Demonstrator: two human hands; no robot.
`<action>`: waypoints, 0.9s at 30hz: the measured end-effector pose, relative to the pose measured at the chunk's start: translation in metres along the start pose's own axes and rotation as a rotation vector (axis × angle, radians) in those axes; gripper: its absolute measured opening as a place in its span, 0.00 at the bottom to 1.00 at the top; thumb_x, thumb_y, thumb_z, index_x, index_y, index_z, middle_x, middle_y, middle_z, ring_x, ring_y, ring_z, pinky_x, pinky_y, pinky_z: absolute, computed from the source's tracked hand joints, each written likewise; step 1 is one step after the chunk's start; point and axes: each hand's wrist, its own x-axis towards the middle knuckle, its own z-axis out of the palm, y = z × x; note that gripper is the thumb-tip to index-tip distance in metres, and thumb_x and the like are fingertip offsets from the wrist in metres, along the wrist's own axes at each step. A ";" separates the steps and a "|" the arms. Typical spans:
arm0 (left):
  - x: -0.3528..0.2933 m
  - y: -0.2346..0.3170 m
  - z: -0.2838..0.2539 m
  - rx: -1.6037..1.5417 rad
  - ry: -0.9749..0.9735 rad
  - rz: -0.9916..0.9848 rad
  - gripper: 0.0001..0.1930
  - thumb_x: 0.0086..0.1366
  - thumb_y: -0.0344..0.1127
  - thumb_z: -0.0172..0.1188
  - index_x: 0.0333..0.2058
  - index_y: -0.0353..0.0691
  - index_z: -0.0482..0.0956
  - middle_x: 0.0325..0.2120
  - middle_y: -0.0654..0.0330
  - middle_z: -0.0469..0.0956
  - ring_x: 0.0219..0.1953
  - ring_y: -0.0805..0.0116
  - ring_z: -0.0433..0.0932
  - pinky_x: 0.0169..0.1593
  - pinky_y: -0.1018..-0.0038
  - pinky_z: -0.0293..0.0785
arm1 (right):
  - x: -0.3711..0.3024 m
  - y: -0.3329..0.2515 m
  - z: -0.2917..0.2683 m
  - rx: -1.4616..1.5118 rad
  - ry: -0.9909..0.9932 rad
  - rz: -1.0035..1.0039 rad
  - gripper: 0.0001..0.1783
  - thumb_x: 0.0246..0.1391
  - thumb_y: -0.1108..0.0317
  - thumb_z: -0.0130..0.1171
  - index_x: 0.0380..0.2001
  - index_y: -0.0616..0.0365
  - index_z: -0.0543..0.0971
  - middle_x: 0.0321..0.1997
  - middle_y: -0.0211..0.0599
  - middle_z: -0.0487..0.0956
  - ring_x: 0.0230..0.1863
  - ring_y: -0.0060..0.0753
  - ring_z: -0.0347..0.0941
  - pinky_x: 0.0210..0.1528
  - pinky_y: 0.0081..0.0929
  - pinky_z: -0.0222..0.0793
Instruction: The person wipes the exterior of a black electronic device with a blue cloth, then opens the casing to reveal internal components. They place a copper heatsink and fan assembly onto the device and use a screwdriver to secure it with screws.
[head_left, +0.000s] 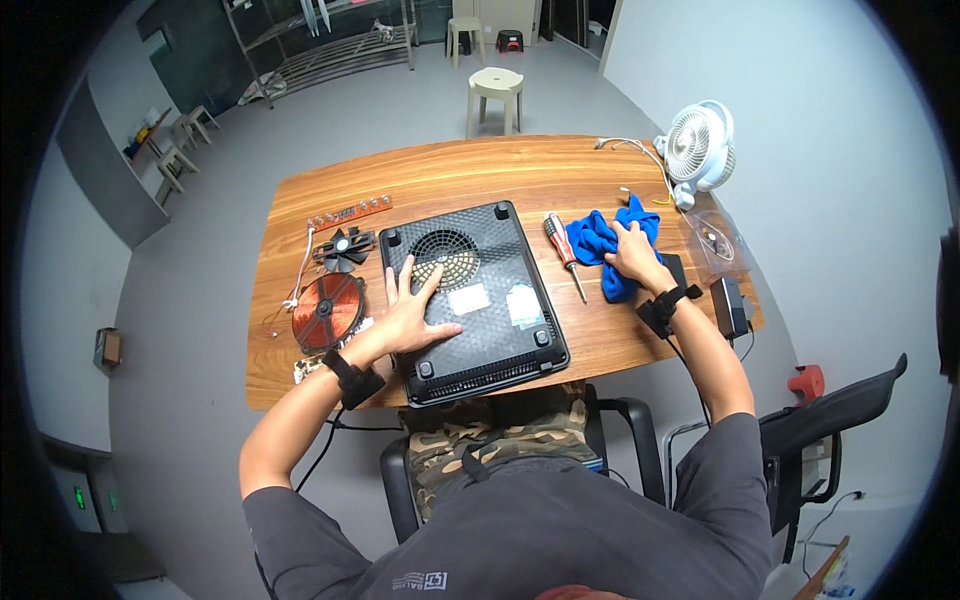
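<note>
While the left hand (405, 310) lies open on the upturned black plastic casing (492, 338), fingers spread and gripping nothing, the right hand (635, 252) has thumb and fingers bunched on a crumpled royal-blue cloth (592, 238), apparently gripping a fold; how firmly, I cannot tell from where I stand.

Position: casing flat on the wood-grain table (450, 165), near edge by the seated person's lap, small round feet facing up. Cloth to its right, with a red-handled screwdriver (564, 250) lying between the two.

Handling, casing (judged): stiff, fairly light for its breadth if it is a hollow shell; contents not visible. Textured face should give some friction, though smooth plastic could slide on the table. Round slotted vent (445, 262) looks the weakest area; better not to press there. Best hold: opposite side rims, one hand each, clear of the vent.

Handling, cloth (judged): soft, limp, very light, not fragile. Any bunched fold will serve; a flat palm over it would spread pressure.

Left of casing: a round copper-coloured coil (328, 308) and a black-bladed fan (343, 250). Both look more delicate; lift by frame, not windings or blades.
</note>
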 end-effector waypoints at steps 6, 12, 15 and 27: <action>0.004 -0.001 0.007 0.065 -0.014 0.023 0.61 0.51 0.71 0.70 0.76 0.57 0.44 0.72 0.29 0.25 0.70 0.11 0.25 0.68 0.27 0.41 | 0.025 0.003 -0.048 0.102 0.253 -0.069 0.32 0.43 0.65 0.73 0.52 0.63 0.74 0.50 0.63 0.76 0.54 0.65 0.74 0.56 0.49 0.73; -0.001 0.004 0.002 0.068 -0.035 -0.001 0.63 0.49 0.74 0.69 0.76 0.57 0.44 0.72 0.29 0.25 0.69 0.10 0.26 0.67 0.25 0.43 | 0.019 -0.099 -0.111 0.597 0.322 -0.223 0.26 0.47 0.64 0.68 0.48 0.67 0.77 0.38 0.56 0.83 0.41 0.51 0.83 0.45 0.39 0.78; -0.001 -0.002 0.008 0.097 -0.012 -0.007 0.64 0.49 0.74 0.70 0.76 0.59 0.43 0.73 0.33 0.25 0.70 0.12 0.26 0.65 0.23 0.47 | 0.030 -0.147 -0.070 0.721 0.161 -0.233 0.27 0.49 0.62 0.68 0.49 0.67 0.77 0.41 0.58 0.83 0.44 0.54 0.82 0.48 0.42 0.79; 0.001 0.006 0.000 0.143 -0.074 -0.018 0.65 0.48 0.78 0.66 0.76 0.59 0.41 0.72 0.27 0.27 0.69 0.08 0.29 0.68 0.26 0.41 | 0.074 -0.218 0.034 0.287 -0.113 -0.119 0.43 0.59 0.41 0.62 0.72 0.47 0.63 0.62 0.67 0.69 0.68 0.73 0.61 0.68 0.60 0.62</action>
